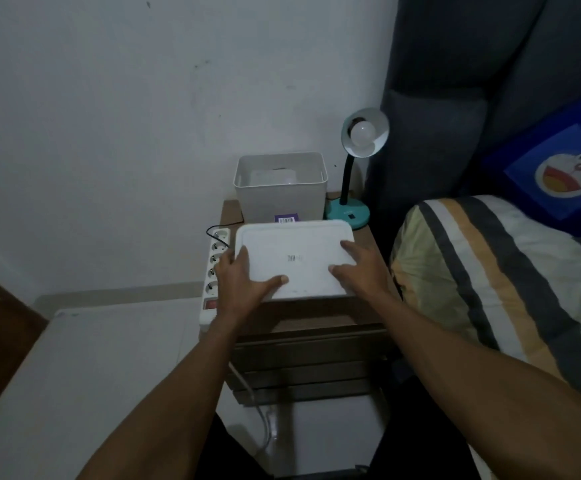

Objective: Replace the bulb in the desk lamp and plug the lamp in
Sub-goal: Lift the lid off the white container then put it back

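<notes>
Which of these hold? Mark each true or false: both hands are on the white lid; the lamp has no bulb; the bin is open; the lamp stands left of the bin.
1. Both hands are on the white lid: true. The left hand and right hand grip the white lid.
2. The lamp has no bulb: false. A bulb sits in the lamp.
3. The bin is open: true. The bin has no cover.
4. The lamp stands left of the bin: false. It stands to its right.

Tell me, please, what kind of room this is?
Most likely a bedroom: a bed with a striped cover stands beside a small wooden nightstand that carries a teal desk lamp, and a cartoon pillow leans on the padded headboard.
</notes>
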A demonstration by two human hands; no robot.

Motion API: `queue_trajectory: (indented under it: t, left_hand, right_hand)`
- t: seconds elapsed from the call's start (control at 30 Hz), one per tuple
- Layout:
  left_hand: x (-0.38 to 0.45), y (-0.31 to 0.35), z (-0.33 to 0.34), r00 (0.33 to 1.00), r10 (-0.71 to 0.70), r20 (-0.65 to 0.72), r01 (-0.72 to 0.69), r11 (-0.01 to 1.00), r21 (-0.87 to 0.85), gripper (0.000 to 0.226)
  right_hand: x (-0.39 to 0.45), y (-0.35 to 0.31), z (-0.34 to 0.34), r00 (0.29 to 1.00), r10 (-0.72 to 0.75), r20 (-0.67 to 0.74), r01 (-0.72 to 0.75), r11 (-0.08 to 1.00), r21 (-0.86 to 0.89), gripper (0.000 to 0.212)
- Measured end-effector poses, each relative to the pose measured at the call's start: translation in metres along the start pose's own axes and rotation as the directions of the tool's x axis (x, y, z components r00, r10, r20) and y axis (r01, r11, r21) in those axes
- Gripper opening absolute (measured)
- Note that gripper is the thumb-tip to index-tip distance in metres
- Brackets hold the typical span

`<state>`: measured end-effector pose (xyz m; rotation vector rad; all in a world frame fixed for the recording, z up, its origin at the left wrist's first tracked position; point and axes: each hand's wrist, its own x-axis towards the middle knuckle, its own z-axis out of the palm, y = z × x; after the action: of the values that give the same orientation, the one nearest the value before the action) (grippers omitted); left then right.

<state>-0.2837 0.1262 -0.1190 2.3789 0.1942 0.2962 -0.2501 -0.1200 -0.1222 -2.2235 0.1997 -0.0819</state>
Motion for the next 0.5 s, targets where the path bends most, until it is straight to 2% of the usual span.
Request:
queue_trajectory:
  t: [0.13,0.3,0.5]
  left_hand:
    - [0.039,0.015,-0.017,0.994,0.077,-0.081,-0.081,0.996,-0.041,0.097]
    - [0.108,0.028,-0.033,0.982,0.11,-0.156,-0.118,0.992,-0.04,0.096]
    - [0.183,0.04,-0.035,0.986,0.094,-0.138,-0.108,0.989,-0.101,0.094]
  right_hand:
    - [0.025,-0.033,-0.012,0.996,-0.065,-0.065,0.067,0.997,0.041,0.068]
    - [0.076,-0.08,-0.014,0.993,-0.058,-0.1,0.065,0.995,0.069,0.068]
    - [0.15,-0.112,-0.002,0.992,-0.073,-0.107,0.08,0.994,0.069,0.07]
